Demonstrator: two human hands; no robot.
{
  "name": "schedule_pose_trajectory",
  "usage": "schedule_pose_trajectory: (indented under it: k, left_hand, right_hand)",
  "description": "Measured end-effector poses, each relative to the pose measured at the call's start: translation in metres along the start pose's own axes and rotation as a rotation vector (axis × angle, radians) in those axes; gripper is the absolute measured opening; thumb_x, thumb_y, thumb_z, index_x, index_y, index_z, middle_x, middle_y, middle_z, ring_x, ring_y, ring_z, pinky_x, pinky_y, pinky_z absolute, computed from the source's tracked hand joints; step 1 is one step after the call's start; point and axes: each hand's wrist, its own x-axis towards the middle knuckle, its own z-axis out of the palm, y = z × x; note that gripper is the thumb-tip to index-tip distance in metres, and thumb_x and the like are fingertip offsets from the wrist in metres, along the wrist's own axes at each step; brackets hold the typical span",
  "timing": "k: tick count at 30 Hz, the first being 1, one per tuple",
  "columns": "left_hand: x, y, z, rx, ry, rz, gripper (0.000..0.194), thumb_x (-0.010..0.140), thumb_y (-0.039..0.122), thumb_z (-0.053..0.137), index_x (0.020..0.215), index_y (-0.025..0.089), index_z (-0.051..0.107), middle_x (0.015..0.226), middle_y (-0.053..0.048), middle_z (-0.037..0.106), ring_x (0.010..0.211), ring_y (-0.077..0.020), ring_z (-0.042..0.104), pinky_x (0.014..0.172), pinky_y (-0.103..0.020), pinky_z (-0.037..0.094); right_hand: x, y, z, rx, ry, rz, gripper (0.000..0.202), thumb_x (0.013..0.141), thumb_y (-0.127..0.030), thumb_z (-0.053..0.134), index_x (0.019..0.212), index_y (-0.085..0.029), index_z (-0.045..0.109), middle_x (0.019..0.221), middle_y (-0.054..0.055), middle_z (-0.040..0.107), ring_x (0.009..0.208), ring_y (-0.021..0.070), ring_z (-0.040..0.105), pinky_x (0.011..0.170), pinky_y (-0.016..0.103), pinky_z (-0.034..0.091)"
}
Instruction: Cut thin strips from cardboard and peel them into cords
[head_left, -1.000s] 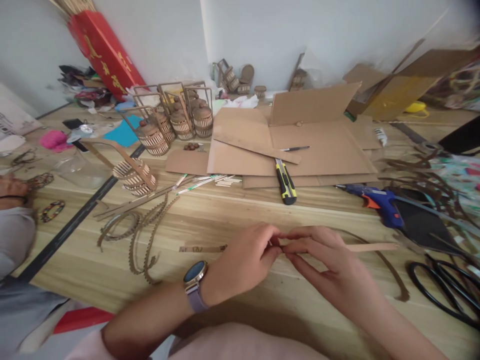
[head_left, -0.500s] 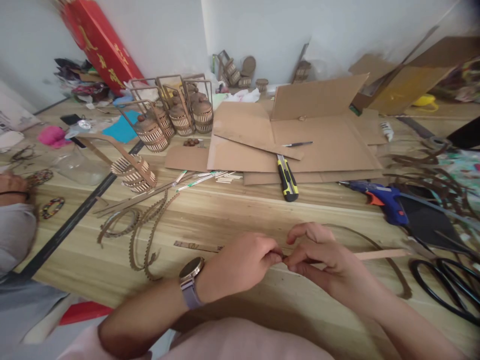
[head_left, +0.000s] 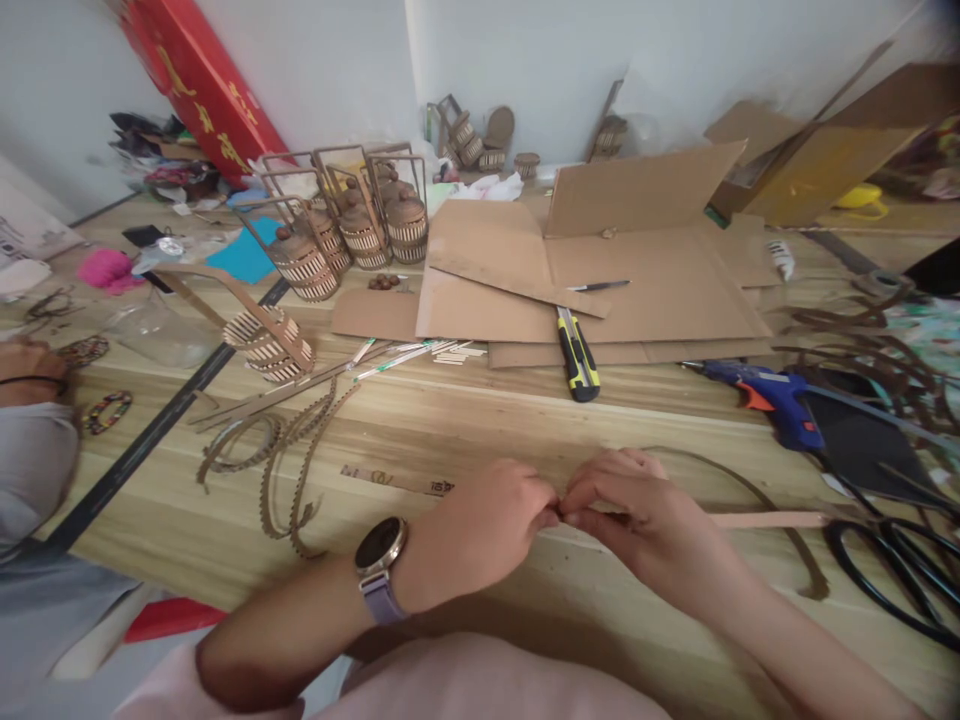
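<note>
Low over the wooden table, my left hand [head_left: 487, 535] and my right hand [head_left: 645, 515] meet with fingertips pinched together. A thin cardboard strip [head_left: 394, 478] with printed marks emerges to the left of my left hand. Beyond my right hand extends a plain tan strip [head_left: 769, 520]; whether both are one piece is hidden by the hands. The exact bit between my fingertips is covered. A curved brown strip [head_left: 799, 560] lies close to my right hand. A watch is on my left wrist.
Ahead lie a yellow-black utility knife [head_left: 577, 360] and cardboard sheets [head_left: 480, 250]. Black scissors [head_left: 885, 560] and a blue glue gun [head_left: 780, 400] are at right. Notched strips [head_left: 270, 480] and small baskets [head_left: 266, 345] stand left, near another person's arm [head_left: 34, 440].
My right hand's fingers have closed in, the raised index finger now folded toward the pinch. Both hands remain in nearly the same place. The view has shifted very slightly.
</note>
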Motion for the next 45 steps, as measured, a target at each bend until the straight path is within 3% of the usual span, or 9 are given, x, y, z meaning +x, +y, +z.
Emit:
schedule_pose_trajectory:
  k: [9,16,23,27,30,37,41,45]
  left_hand:
    - [0.005,-0.005,0.002,0.041,-0.036,0.010,0.024,0.101,0.015,0.052,0.085,0.016,0.070,0.090,-0.008,0.075,0.088,-0.0225,0.070,0.079,-0.033,0.049]
    - [0.010,-0.011,0.005,0.062,-0.068,0.027,0.023,0.101,0.018,0.053,0.087,0.015,0.072,0.092,-0.010,0.076,0.090,-0.0238,0.071,0.082,-0.034,0.051]
    - [0.008,-0.009,0.006,-0.101,0.023,-0.056,0.019,0.101,0.026,0.057,0.100,0.016,0.073,0.102,-0.009,0.077,0.097,-0.0247,0.070,0.085,-0.034,0.051]
    - [0.005,-0.009,0.009,-0.195,0.075,-0.117,0.019,0.100,0.024,0.057,0.099,0.017,0.075,0.099,-0.007,0.077,0.090,-0.0223,0.071,0.082,-0.032,0.050]
    - [0.005,-0.011,0.010,-0.168,0.080,-0.158,0.021,0.098,0.022,0.057,0.093,0.017,0.076,0.093,-0.007,0.077,0.084,-0.0222,0.070,0.078,-0.032,0.050]
    - [0.007,-0.020,0.012,-0.126,0.062,-0.197,0.021,0.099,0.028,0.058,0.098,0.018,0.077,0.098,-0.006,0.077,0.096,-0.0238,0.068,0.085,-0.033,0.049]
    - [0.007,-0.021,0.016,0.020,0.083,-0.212,0.029,0.104,0.030,0.050,0.098,0.018,0.076,0.097,-0.008,0.073,0.096,-0.0246,0.066,0.086,-0.035,0.048]
    - [0.008,-0.023,0.022,0.103,0.079,-0.194,0.031,0.105,0.030,0.049,0.098,0.019,0.076,0.094,-0.007,0.070,0.093,-0.0237,0.065,0.083,-0.035,0.047]
  right_hand:
    - [-0.003,-0.006,0.010,-0.312,0.180,-0.208,0.024,0.100,-0.017,0.050,0.085,-0.025,0.066,0.077,-0.005,0.071,0.075,0.0125,0.064,0.091,0.037,0.032]
    - [-0.003,-0.004,0.013,-0.389,0.185,-0.245,0.024,0.101,-0.015,0.049,0.086,-0.024,0.066,0.077,-0.004,0.071,0.076,0.0125,0.063,0.092,0.035,0.032]
    - [-0.004,0.003,0.021,-0.416,0.248,-0.256,0.023,0.099,-0.012,0.050,0.096,-0.024,0.069,0.084,-0.002,0.074,0.087,0.0156,0.066,0.097,0.038,0.034]
    - [-0.005,0.004,0.025,-0.375,0.292,-0.253,0.034,0.098,-0.010,0.047,0.118,-0.026,0.069,0.089,0.000,0.076,0.090,0.0171,0.067,0.097,0.040,0.040]
    - [-0.001,0.008,0.012,-0.378,0.288,-0.236,0.034,0.099,-0.014,0.049,0.126,-0.024,0.066,0.097,0.004,0.078,0.091,0.0187,0.070,0.087,0.039,0.049]
    - [-0.008,0.042,-0.035,-0.478,0.314,-0.017,0.023,0.101,-0.030,0.050,0.098,-0.023,0.072,0.093,0.005,0.079,0.085,0.0210,0.075,0.076,0.037,0.057]
    - [-0.046,0.061,-0.058,-0.551,0.348,0.123,0.026,0.101,-0.039,0.050,0.095,-0.025,0.071,0.089,0.004,0.078,0.078,0.0219,0.074,0.067,0.036,0.057]
    - [-0.110,0.087,-0.089,-0.734,0.414,0.362,0.024,0.097,-0.043,0.057,0.087,-0.028,0.073,0.080,0.009,0.076,0.065,0.0227,0.072,0.055,0.038,0.050]
